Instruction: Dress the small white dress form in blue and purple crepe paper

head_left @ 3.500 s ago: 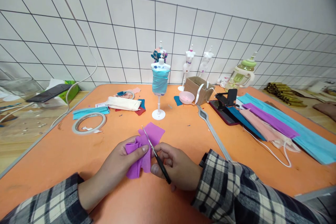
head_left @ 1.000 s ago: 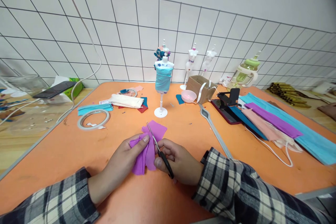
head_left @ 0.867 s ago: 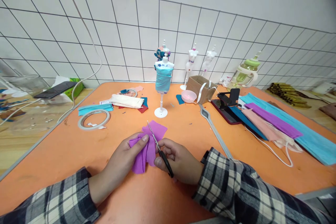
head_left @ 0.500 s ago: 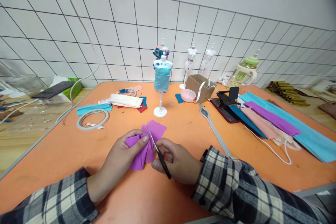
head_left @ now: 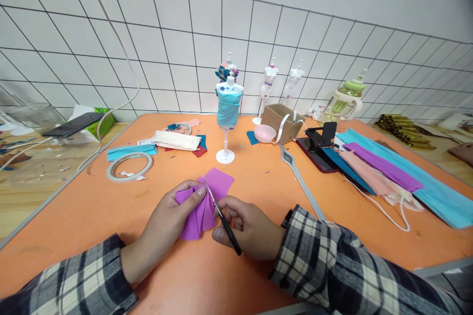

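Both hands are held over the middle of the desk, toward its near edge. In the left hand (head_left: 166,212), nearly closed, the purple cloth (head_left: 192,221) is pinched beneath the thumb, its lower part spread in narrow folds and a flat corner extended toward the far edge. In the right hand (head_left: 254,230), with fingers curled, the scissors (head_left: 229,234) are gripped by their black handle; their blades are laid against the cloth, just beside the left thumb.

By the orange desk (head_left: 74,221), edged in grey, everything near the hands is carried. Along its right edge a long light-blue strip (head_left: 439,202) is laid slantwise, beside narrower strips of purple, pink and dark blue. Near the middle of the far edge, a white dress form (head_left: 227,108) wrapped in light-blue cloth is stood upright. By the far right corner a bottle (head_left: 342,103) with a green lid is seen, and to its left an open cardboard box (head_left: 279,125) is placed. Toward the left edge a roll of tape (head_left: 110,171) is laid flat. A pink bowl (head_left: 264,133) is set just beside the box. Near a cream packet (head_left: 177,141) a small white label (head_left: 144,142) is seen, its print too small to be read.

Compared with the earliest frame, two hanging flaps of cloth have been replaced by closely fanned folds; since half a second ago, the scissors' tip has been shifted leftward.
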